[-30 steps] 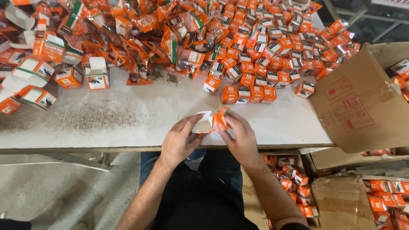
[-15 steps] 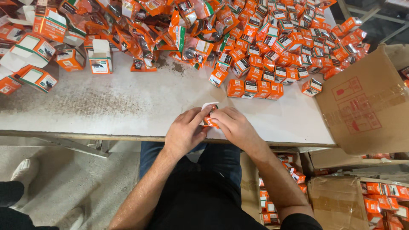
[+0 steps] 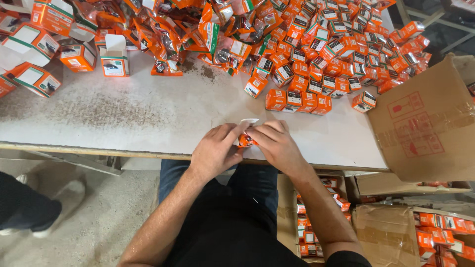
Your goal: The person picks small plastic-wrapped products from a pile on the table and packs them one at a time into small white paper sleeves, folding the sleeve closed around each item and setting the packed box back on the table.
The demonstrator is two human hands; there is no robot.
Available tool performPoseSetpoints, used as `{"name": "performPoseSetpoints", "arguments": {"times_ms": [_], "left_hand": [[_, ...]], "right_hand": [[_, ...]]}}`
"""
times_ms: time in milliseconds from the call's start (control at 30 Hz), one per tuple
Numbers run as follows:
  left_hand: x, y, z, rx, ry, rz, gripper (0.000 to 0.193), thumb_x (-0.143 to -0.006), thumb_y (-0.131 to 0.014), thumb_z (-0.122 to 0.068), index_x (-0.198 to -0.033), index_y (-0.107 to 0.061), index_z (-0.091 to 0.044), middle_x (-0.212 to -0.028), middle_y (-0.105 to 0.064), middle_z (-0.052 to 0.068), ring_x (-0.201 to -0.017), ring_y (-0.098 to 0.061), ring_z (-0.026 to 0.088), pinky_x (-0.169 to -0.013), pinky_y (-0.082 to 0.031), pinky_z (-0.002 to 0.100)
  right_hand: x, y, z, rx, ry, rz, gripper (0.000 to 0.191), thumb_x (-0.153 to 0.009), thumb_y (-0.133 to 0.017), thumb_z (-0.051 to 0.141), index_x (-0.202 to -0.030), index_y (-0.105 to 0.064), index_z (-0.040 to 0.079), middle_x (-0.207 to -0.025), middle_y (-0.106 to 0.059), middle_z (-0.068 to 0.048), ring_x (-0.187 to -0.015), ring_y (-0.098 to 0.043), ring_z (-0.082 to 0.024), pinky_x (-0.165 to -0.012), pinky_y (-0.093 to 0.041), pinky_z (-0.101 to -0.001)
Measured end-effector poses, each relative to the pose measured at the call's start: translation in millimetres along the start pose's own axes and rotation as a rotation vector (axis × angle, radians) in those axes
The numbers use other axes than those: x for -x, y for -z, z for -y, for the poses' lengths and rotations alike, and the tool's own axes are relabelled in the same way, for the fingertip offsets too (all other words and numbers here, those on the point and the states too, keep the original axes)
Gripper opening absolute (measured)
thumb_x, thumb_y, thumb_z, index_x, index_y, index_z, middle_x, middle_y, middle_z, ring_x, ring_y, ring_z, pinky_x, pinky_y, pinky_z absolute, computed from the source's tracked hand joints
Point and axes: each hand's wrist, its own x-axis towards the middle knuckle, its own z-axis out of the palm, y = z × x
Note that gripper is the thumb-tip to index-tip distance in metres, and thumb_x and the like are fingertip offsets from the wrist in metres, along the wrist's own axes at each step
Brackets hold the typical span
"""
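- Head view, looking straight down over a white table (image 3: pixel 148 118), worn and speckled with dark grime; front edge visible, far edge lost under a heap.
- Left hand (image 3: pixel 215 148) and right hand (image 3: pixel 277 143) meeting at the table's front edge, both curled around a small orange box (image 3: pixel 244 140).
- Fingers of both hands closed together on the box, thumbs and fingertips pressed to its sides.
- Box almost wholly hidden: only a sliver of orange between the hands and a white flap (image 3: pixel 248 120) sticking out above the fingers. Shape and print impossible to make out.
- Heaped beyond the hands, a pile of small orange boxes (image 3: pixel 336 54), overlapping, many cut off by the top edge; count unclear.
- Upper left: open boxes with white flaps raised (image 3: pixel 115 57), contents hard to see.
- Mixed in at top centre, crumpled shiny wrappers (image 3: pixel 166 44), tangled, outlines uncertain.
- Right: large brown cardboard carton (image 3: pixel 425 123), tilted against the table, partly out of frame.
- Below the table: more cartons holding orange boxes (image 3: pixel 435 232), half hidden by the right forearm and the tabletop.
- Lower left: a dark trouser leg and pale shoe (image 3: pixel 29 202) of another person, cropped at the edge.
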Motion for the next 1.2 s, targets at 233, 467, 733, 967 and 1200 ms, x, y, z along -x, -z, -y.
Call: {"name": "performPoseSetpoints", "arguments": {"times_ms": [233,467,733,967,1200], "left_hand": [[-3.6,2.1,-3.2,-0.009,0.043,-0.006,0.055,-0.072,-0.077,-0.015,-0.123,-0.061,-0.005,-0.119,-0.062,0.014,-0.110,-0.064,0.035,-0.094,-0.054,0.044],[4.2,-5.9,1.0,-0.106,0.058,-0.033,0.050,-0.074,-0.081,-0.018,-0.118,-0.063,-0.003,-0.110,-0.056,0.016,-0.102,-0.059,0.037,-0.087,-0.054,0.045],[15.4,-7.5,4.6,0.013,0.074,-0.211,0.057,-0.080,-0.086,-0.017,-0.128,-0.059,-0.001,-0.121,-0.061,0.013,-0.112,-0.063,0.035,-0.093,-0.056,0.043],[6.3,0.1,-4.3,-0.194,-0.147,-0.173,0.051,-0.076,-0.083,-0.013,-0.123,-0.063,-0.007,-0.126,-0.063,0.008,-0.116,-0.064,0.033,-0.096,-0.055,0.045],[7.8,-3.5,-4.5,-0.144,-0.077,-0.101,0.042,-0.081,-0.080,-0.007,-0.119,-0.063,-0.007,-0.131,-0.063,0.007,-0.119,-0.066,0.030,-0.096,-0.059,0.039]], "right_hand": [[-1.3,-26.5,2.6,-0.039,-0.137,-0.242,0.029,-0.094,-0.076,0.014,-0.122,-0.069,0.008,-0.122,-0.068,-0.005,-0.111,-0.059,-0.029,-0.099,-0.048,-0.0407],[0.7,-20.0,19.4,0.193,-0.014,-0.114,0.041,-0.091,-0.077,0.024,-0.129,-0.071,0.009,-0.131,-0.057,-0.007,-0.118,-0.050,-0.033,-0.102,-0.041,-0.0497],[0.3,-32.6,29.2,0.154,-0.135,-0.147,0.036,-0.094,-0.073,0.020,-0.128,-0.070,0.009,-0.130,-0.045,-0.012,-0.129,-0.043,-0.037,-0.110,-0.037,-0.0528],[5.1,-46.1,21.4,-0.272,-0.261,-0.190,0.038,-0.098,-0.069,0.012,-0.134,-0.062,0.001,-0.146,-0.037,-0.021,-0.136,-0.044,-0.039,-0.115,-0.041,-0.0478],[14.9,-42.4,16.3,-0.468,-0.385,-0.290,0.045,-0.096,-0.071,0.007,-0.140,-0.062,0.003,-0.151,-0.050,-0.017,-0.130,-0.062,-0.030,-0.110,-0.052,-0.0402]]}}
